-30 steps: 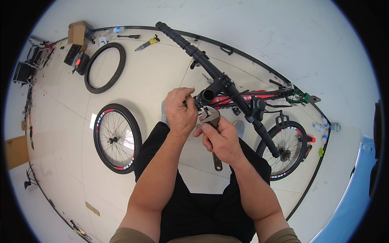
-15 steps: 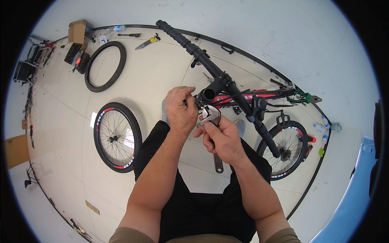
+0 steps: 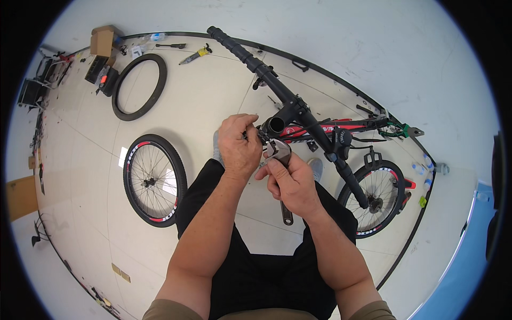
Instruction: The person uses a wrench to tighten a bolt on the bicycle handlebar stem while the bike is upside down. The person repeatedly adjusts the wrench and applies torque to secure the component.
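An adjustable wrench (image 3: 282,153) is in my right hand (image 3: 296,186), its jaws up beside the bicycle's front end and its handle end hanging below my fingers. My left hand (image 3: 238,146) curls its fingers by a small dark part just left of the bike's stem (image 3: 288,111); what lies in those fingers is mostly hidden. The jaws sit close to the left fingertips, and I cannot tell what they grip. Above both hands runs the black handlebar (image 3: 263,72), slanting down to the right. The red bike frame (image 3: 341,127) extends off to the right.
A loose wheel (image 3: 180,176) stands left of my legs, with a bare tyre (image 3: 159,96) beyond. Near the far wall lie an open cardboard box (image 3: 101,44) and a yellow-handled tool (image 3: 197,54). Green-handled pliers (image 3: 409,130) show by the rear wheel (image 3: 398,197).
The wrench has turned slightly in my right hand, its jaws shifting a little and its handle end rising a touch. My left hand stays almost in place.
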Demonstrator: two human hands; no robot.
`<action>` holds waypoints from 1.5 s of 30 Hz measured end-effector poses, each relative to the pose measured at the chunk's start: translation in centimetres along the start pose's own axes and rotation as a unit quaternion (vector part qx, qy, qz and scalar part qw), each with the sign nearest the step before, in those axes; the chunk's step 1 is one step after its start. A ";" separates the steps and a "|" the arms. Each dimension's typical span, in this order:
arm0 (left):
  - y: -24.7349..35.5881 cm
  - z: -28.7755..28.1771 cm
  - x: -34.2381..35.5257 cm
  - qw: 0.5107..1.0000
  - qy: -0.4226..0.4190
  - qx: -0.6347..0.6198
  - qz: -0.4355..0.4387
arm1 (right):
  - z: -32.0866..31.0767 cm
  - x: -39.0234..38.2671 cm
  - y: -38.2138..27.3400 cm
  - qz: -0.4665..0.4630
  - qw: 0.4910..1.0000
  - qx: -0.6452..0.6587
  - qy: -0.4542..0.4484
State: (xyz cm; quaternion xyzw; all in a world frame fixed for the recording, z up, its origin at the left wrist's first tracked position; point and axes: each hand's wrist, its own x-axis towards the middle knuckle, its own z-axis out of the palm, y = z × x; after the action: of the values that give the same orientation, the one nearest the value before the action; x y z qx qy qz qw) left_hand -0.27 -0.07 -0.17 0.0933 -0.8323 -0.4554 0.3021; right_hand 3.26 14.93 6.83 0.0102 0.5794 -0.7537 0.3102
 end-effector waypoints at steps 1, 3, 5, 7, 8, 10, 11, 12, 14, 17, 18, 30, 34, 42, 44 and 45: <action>0.0 0.0 0.0 1.000 0.000 0.000 0.000 | -0.1 0.0 0.0 0.010 1.000 0.010 -0.005; 0.0 -0.1 0.0 1.000 0.000 0.000 -0.003 | -0.1 0.0 0.0 0.022 0.999 0.023 -0.010; 0.1 -0.1 0.0 1.000 0.001 -0.002 -0.005 | 0.0 -0.1 -0.3 0.024 0.999 0.030 -0.011; 0.2 -0.1 -0.1 1.000 0.000 -0.002 -0.006 | 0.0 -0.1 -0.5 0.033 0.999 0.027 -0.012; 0.2 -0.1 -0.1 1.000 0.002 -0.004 -0.009 | 0.0 -0.1 -0.7 0.038 0.999 0.026 -0.012; 0.2 0.0 -0.1 1.000 0.007 -0.008 -0.014 | 0.2 -0.1 -1.5 0.086 0.991 0.103 -0.020; 0.1 0.0 -0.2 1.000 0.006 -0.007 -0.015 | 0.2 -0.1 -1.7 0.110 0.984 0.141 -0.024; 0.2 0.0 -0.1 1.000 0.005 -0.007 -0.015 | 0.2 -0.1 -1.7 0.108 0.985 0.132 -0.022; 0.3 0.0 -0.1 1.000 0.002 -0.006 -0.018 | 0.1 -0.1 -1.5 0.103 0.988 0.115 -0.017; 0.4 0.0 -0.1 1.000 0.000 -0.006 -0.020 | 0.1 0.0 -1.0 0.076 0.996 0.048 -0.005; 0.3 -0.1 -0.1 1.000 0.001 -0.004 -0.017 | 0.1 0.0 -1.2 0.080 0.994 0.074 -0.011; 0.1 0.1 -0.1 1.000 0.012 -0.004 -0.006 | -0.2 -0.2 -1.2 0.070 0.992 0.102 -0.026; 0.2 0.1 -0.1 1.000 0.008 -0.005 -0.012 | -0.4 -0.3 -1.0 0.062 0.995 0.071 -0.016; 0.1 0.0 -0.1 1.000 0.005 0.006 -0.007 | -0.3 -0.2 -0.8 0.038 0.998 0.039 -0.017; 0.1 0.0 -0.1 1.000 0.004 0.004 -0.008 | -0.4 -0.3 -0.8 0.050 0.996 0.066 -0.021; 0.1 0.0 -0.1 1.000 0.004 0.003 -0.010 | -0.4 -0.3 -0.7 0.046 0.997 0.059 -0.020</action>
State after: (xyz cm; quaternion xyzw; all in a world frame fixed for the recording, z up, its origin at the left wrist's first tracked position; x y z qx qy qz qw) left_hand -0.14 0.03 -0.15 0.1041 -0.8314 -0.4554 0.3008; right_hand 3.00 15.48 7.40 0.0402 0.5263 -0.7717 0.3548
